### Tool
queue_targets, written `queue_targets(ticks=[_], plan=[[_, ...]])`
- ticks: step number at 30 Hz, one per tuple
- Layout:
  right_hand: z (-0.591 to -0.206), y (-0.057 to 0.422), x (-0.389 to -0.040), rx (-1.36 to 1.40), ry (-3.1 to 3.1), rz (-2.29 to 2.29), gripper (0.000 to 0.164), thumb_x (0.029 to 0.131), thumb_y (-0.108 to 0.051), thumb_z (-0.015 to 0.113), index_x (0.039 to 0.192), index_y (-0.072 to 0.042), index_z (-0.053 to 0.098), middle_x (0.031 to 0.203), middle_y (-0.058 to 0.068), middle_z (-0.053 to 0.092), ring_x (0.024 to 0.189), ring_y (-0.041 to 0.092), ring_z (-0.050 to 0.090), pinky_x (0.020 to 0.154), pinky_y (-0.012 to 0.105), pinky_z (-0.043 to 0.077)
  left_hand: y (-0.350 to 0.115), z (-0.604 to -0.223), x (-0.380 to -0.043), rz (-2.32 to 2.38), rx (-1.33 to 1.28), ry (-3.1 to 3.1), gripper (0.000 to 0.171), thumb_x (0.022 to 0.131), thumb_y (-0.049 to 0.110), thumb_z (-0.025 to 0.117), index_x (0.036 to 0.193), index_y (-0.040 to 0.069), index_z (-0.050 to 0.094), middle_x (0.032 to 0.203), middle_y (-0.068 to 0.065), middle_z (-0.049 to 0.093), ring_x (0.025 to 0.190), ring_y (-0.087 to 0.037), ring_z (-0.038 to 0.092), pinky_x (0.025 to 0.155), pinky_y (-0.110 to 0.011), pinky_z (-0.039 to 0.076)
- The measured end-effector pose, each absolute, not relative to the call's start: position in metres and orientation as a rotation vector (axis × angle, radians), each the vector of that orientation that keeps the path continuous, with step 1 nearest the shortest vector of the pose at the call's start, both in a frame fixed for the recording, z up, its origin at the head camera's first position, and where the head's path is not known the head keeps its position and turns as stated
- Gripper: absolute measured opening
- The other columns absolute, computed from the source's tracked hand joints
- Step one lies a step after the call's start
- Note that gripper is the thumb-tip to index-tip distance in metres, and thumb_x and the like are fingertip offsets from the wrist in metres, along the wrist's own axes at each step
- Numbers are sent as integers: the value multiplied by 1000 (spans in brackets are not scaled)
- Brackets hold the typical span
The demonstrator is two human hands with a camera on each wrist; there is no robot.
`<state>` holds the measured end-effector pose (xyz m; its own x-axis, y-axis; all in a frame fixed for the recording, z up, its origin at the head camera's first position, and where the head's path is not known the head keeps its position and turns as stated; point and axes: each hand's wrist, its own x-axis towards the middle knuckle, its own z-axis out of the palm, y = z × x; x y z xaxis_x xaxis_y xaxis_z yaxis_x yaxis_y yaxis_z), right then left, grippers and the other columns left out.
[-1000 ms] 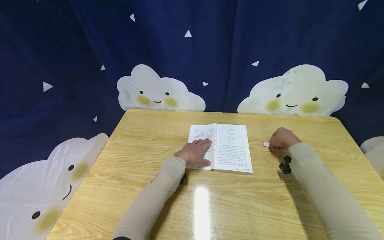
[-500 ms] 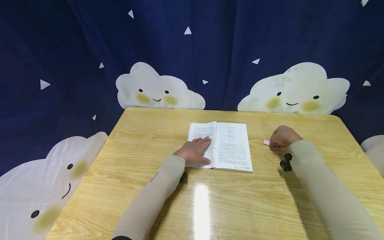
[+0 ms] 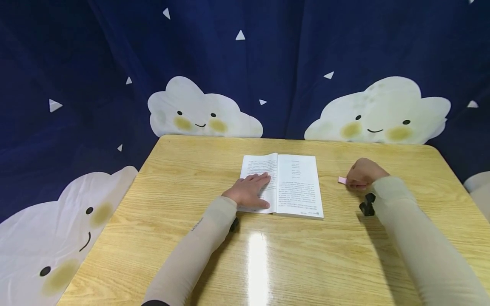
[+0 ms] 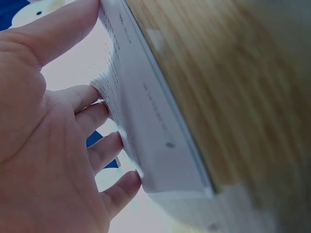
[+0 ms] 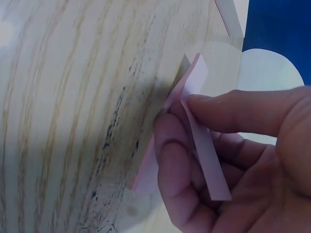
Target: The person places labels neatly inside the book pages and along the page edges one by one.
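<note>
One hand, the left (image 3: 249, 192), stays spread on the open book (image 3: 299, 187). Right of the book, the right hand (image 3: 366, 172), fingers curled, pinches a pink pad (image 5: 149, 175); more pink now shows underneath, suggesting a strip (image 5: 211, 170) lifting away.

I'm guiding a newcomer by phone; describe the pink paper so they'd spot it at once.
On the wooden table, find the open book with the left hand resting on it. Further right, the right hand grips the narrow pink paper, partly hiding it. Its pink colour sets it apart from the white, printed book.
</note>
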<state>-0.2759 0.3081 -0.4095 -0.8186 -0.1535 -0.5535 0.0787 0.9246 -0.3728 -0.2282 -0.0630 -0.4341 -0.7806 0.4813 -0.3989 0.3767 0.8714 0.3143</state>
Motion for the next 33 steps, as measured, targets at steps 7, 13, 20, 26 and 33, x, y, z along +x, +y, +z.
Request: queue_targets(ticks=[7, 13, 20, 26, 33], plan=[[-407, 310, -277, -29, 2469, -537, 28, 87, -17, 60, 61, -8, 66, 51, -4, 53, 49, 9, 46, 54, 25, 37, -63, -434, -230, 303, 620, 2563, 89, 91, 53, 64, 161, 28, 15, 169, 11, 8, 157, -22, 12, 125, -51, 15], [-407, 310, -278, -36, 2488, -522, 28, 87, -17, 59, 61, -8, 65, 52, -4, 53, 49, 9, 45, 53, 25, 37, -63, -433, -231, 293, 622, 2568, 89, 91, 53, 64, 161, 28, 15, 169, 11, 8, 157, -22, 12, 125, -51, 16], [-408, 311, -280, -32, 2490, -511, 30, 88, -18, 58, 61, -8, 66, 51, -5, 54, 48, 8, 46, 53, 24, 37, -64, -432, -231, 298, 621, 2565, 89, 90, 53, 64, 161, 28, 16, 169, 11, 7, 157, -22, 12, 125, -52, 15], [-412, 311, -281, 0, 2477, -524, 29, 88, -18, 58, 61, -9, 65, 51, -5, 55, 49, 8, 48, 52, 24, 37, -63, -432, -230, 301, 616, 2558, 89, 91, 52, 65, 161, 28, 15, 169, 11, 7, 157, -22, 11, 125, -52, 15], [-415, 311, -277, -59, 2510, -579, 32, 84, -15, 56, 52, -16, 54, 47, -6, 50, 45, 8, 44, 50, 24, 37, -64, -434, -230, 288, 619, 2560, 89, 91, 53, 64, 161, 28, 15, 169, 11, 7, 157, -22, 11, 125, -51, 15]])
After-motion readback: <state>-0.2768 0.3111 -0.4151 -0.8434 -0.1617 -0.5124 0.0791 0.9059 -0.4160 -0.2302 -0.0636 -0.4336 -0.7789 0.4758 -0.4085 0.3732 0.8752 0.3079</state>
